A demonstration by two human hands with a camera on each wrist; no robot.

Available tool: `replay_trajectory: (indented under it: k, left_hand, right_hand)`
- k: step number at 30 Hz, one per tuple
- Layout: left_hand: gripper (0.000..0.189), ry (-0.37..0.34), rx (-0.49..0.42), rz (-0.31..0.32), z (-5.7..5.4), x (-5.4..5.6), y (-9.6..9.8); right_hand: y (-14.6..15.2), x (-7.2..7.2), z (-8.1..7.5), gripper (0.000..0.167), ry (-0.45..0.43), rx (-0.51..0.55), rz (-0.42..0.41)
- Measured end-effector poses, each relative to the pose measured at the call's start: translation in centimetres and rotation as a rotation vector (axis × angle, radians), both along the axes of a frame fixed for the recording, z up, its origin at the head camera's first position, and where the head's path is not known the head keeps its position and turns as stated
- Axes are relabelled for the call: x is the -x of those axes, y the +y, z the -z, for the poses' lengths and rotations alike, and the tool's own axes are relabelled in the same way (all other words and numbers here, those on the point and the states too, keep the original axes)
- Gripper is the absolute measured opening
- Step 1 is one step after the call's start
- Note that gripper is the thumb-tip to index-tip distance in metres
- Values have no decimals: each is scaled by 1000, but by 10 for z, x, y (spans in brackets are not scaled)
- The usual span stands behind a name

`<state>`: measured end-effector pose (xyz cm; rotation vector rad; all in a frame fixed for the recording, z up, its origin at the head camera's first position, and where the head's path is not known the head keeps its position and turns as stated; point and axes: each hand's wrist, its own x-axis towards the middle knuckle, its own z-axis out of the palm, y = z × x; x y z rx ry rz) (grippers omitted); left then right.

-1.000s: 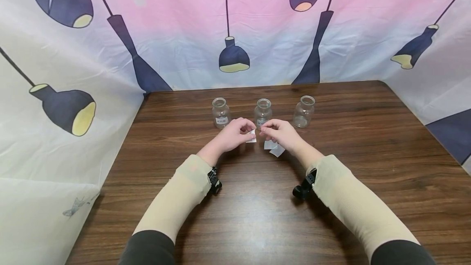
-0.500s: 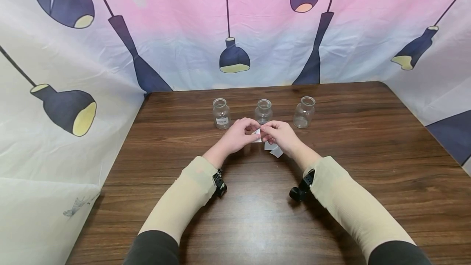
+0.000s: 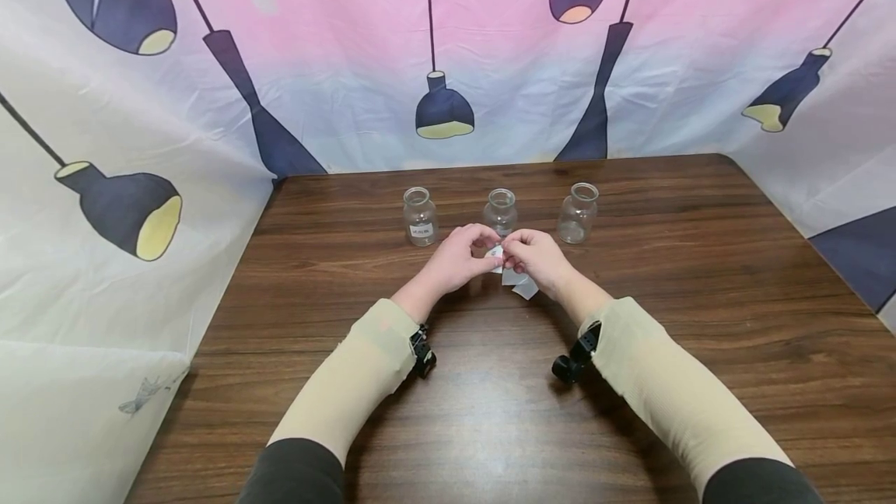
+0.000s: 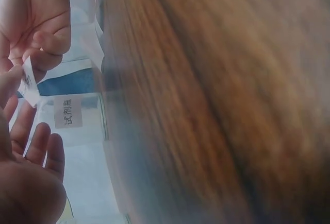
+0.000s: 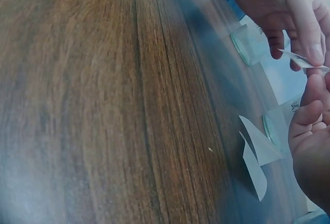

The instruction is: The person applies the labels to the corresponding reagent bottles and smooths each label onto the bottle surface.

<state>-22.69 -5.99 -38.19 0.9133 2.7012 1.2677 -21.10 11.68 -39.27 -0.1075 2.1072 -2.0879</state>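
Observation:
Between the two hands is a small white sticker label [image 3: 495,257] with dark print, also visible in the left wrist view as a tilted label [image 4: 29,84]. My left hand [image 3: 456,258] pinches it between thumb and finger, its other fingers loosely spread. The right hand [image 3: 537,258] meets it with thumb and index finger pinching its edge; the other fingers are curled in. Just behind the hands stands the middle glass jar [image 3: 501,211], which bears a printed label [image 4: 68,112]. Below the right hand, white paper pieces [image 5: 253,170] lie on the table, bent upward.
A labelled glass jar [image 3: 420,216] stands to the left, and a glass jar [image 3: 577,212] with no label in sight to the right. All jars are open-topped, in a row near the back of the wooden table [image 3: 336,255]. A printed curtain [image 3: 350,61] hangs behind.
My left hand has shifted right with the label until the label reached the right hand's fingertips. The right hand has barely moved. Jars and loose papers are where they were.

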Motion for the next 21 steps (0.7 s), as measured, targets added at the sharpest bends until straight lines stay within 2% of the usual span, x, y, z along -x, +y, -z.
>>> replay_trajectory:
  k: [4, 13, 17, 21]
  left_hand:
    - [22, 24, -11, -35, -1, -2, 1]
    - [14, 136, -12, -133, -1, -2, 3]
    - [13, 134, -25, -145, -1, -2, 5]
    - [13, 101, -13, -136, -1, -2, 6]
  right_hand:
    - [3, 0, -1, 9, 22, 0, 19]
    - [5, -3, -5, 9, 64, -25, 61]
    - [6, -2, -5, 9, 79, -36, 77]
    - [6, -2, -4, 8, 76, -39, 63]
